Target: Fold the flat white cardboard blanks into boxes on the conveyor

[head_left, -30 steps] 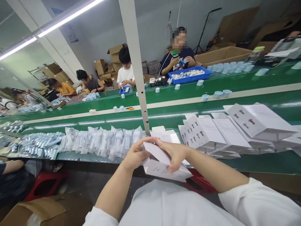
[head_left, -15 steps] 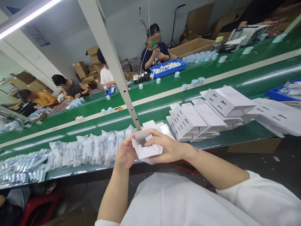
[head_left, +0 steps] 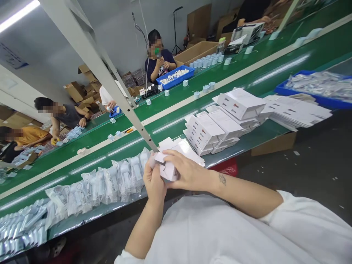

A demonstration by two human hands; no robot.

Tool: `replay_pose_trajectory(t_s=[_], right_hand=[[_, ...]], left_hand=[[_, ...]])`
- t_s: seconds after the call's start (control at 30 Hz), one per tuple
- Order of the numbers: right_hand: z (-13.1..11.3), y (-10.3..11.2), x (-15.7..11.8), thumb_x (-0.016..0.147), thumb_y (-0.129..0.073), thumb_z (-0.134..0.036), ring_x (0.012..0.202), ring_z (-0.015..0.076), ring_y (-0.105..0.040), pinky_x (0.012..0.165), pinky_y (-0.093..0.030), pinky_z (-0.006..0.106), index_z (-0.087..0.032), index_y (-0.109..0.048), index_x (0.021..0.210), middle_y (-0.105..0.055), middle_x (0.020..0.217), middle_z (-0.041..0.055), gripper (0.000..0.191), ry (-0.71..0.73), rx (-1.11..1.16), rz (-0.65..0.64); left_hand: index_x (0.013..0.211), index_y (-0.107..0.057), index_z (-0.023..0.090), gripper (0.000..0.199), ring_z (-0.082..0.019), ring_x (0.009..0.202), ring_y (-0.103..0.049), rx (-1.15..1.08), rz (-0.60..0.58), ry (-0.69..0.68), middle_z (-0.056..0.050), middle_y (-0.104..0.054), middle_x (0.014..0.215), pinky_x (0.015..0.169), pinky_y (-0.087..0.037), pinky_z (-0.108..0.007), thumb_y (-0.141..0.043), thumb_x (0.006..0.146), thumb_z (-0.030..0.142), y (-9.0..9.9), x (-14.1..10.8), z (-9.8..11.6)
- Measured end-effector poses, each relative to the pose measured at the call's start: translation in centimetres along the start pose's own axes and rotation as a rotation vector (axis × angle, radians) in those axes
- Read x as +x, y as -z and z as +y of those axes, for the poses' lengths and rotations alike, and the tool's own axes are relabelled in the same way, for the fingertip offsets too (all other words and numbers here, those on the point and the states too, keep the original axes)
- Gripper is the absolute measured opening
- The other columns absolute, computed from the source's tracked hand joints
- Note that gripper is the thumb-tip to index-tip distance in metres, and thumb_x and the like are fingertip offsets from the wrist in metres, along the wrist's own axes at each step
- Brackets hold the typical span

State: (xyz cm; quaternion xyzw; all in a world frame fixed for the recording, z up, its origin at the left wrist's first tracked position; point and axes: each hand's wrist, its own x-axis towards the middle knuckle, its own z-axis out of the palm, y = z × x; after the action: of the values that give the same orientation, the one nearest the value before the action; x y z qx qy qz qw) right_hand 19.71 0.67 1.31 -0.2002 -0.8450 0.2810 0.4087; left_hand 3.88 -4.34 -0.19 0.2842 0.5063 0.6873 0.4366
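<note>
Between my two hands is a small white cardboard box (head_left: 170, 172), its end with flaps turned up toward me. My left hand (head_left: 154, 181) grips the box's left side, the thumb up at a flap. My right hand (head_left: 185, 170) wraps the right side, fingers over the top edge. What lies inside the box is not visible. Just behind my hands are loose flat white cartons (head_left: 178, 146) on the bench. To the left stands a row of bubble-bagged light-blue handheld devices (head_left: 101, 183).
Stacked white boxes (head_left: 210, 132) and flattened cartons (head_left: 291, 110) sit right, before a blue tray (head_left: 280, 88) of bagged parts. A metal post (head_left: 134, 119) rises behind my hands. Light-blue cups (head_left: 206, 88) dot the green conveyor (head_left: 154, 113). Several co-workers sit across it.
The view has swung right. My left hand has closed in on the box's open end, and its flaps are folded further inward. The box appears tipped more toward the right.
</note>
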Motion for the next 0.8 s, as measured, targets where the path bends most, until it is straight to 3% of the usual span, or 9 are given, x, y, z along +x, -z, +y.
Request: replay_pose_trajectory(t_s=[0.07, 0.13, 0.2, 0.3, 0.37, 0.43, 0.6, 0.8], right_hand=[[0.5, -0.3, -0.3, 0.072, -0.082, -0.024, 0.132, 0.0321, -0.055, 0.106, -0.053, 0.050, -0.020, -0.051, 0.126, -0.054, 0.138, 0.0205, 0.062, 0.040, -0.004, 0.102], [1.0, -0.1, -0.4, 0.071, -0.078, -0.019, 0.129, 0.0302, -0.058, 0.103, -0.055, 0.047, -0.021, -0.053, 0.119, -0.056, 0.135, 0.0183, 0.054, 0.075, 0.003, 0.125], [1.0, 0.4, -0.4, 0.070, -0.078, -0.019, 0.132, 0.0301, -0.056, 0.106, -0.054, 0.048, -0.022, -0.052, 0.118, -0.055, 0.138, 0.0173, 0.054, 0.118, 0.012, 0.121], [0.5, 0.9, -0.5, 0.072, -0.078, -0.022, 0.137, 0.0305, -0.052, 0.109, -0.051, 0.049, -0.022, -0.046, 0.126, -0.053, 0.139, 0.0170, 0.063, 0.154, 0.037, 0.128], [0.1, 1.2, -0.9, 0.073, -0.079, -0.021, 0.136, 0.0297, -0.052, 0.108, -0.051, 0.049, -0.022, -0.035, 0.138, -0.052, 0.139, 0.0179, 0.078, 0.119, 0.050, 0.127], [-0.1, 1.5, -1.4, 0.072, -0.080, -0.021, 0.133, 0.0293, -0.055, 0.107, -0.052, 0.047, -0.021, -0.025, 0.147, -0.051, 0.140, 0.0194, 0.093, 0.047, 0.060, 0.099], [0.2, 2.6, -2.5, 0.071, -0.082, -0.023, 0.135, 0.0283, -0.055, 0.112, -0.047, 0.044, -0.019, -0.029, 0.151, -0.052, 0.145, 0.0179, 0.097, -0.024, 0.141, -0.014], [0.4, 3.8, -3.4, 0.070, -0.083, -0.022, 0.134, 0.0270, -0.056, 0.112, -0.046, 0.041, -0.022, -0.033, 0.152, -0.054, 0.146, 0.0145, 0.096, -0.018, 0.153, -0.010]], left_hand=[[0.106, -0.078, 0.025, 0.037, -0.032, 0.143, -0.047, 0.056, -0.209, -0.016, -0.006, -0.059, 0.147, 0.115, -0.042, -0.042, -0.083, 0.072, 0.041, 0.5, 0.0, 0.3], [0.097, -0.078, 0.024, 0.033, -0.034, 0.144, -0.044, 0.021, -0.342, 0.038, -0.007, -0.056, 0.150, 0.114, -0.042, -0.043, -0.082, 0.072, 0.046, 0.6, 0.4, 0.9], [0.103, -0.075, 0.027, 0.035, -0.031, 0.132, -0.057, -0.076, -0.356, 0.136, -0.007, -0.063, 0.140, 0.106, -0.048, -0.045, -0.080, 0.075, 0.048, 0.3, 1.0, 1.6], [0.119, -0.067, 0.031, 0.055, -0.025, 0.108, -0.068, -0.126, -0.420, 0.248, -0.006, -0.069, 0.125, 0.093, -0.054, -0.039, -0.087, 0.068, 0.037, -0.9, 1.5, 2.5], [0.115, -0.067, 0.028, 0.057, -0.022, 0.097, -0.068, -0.104, -0.437, 0.278, -0.005, -0.070, 0.116, 0.085, -0.055, -0.035, -0.089, 0.062, 0.030, -1.7, 1.2, 2.7], [0.104, -0.067, 0.025, 0.050, -0.020, 0.089, -0.068, -0.102, -0.379, 0.276, -0.003, -0.070, 0.105, 0.079, -0.055, -0.032, -0.088, 0.059, 0.024, -2.4, 0.5, 2.5], [0.097, -0.064, 0.025, 0.045, -0.019, 0.091, -0.066, -0.091, -0.264, 0.201, 0.000, -0.069, 0.101, 0.082, -0.053, -0.032, -0.084, 0.057, 0.019, -3.4, -1.0, 1.5], [0.101, -0.059, 0.027, 0.046, -0.021, 0.098, -0.065, 0.007, -0.442, 0.260, -0.001, -0.068, 0.109, 0.088, -0.051, -0.036, -0.077, 0.060, 0.016, -3.8, -0.5, 1.6]])
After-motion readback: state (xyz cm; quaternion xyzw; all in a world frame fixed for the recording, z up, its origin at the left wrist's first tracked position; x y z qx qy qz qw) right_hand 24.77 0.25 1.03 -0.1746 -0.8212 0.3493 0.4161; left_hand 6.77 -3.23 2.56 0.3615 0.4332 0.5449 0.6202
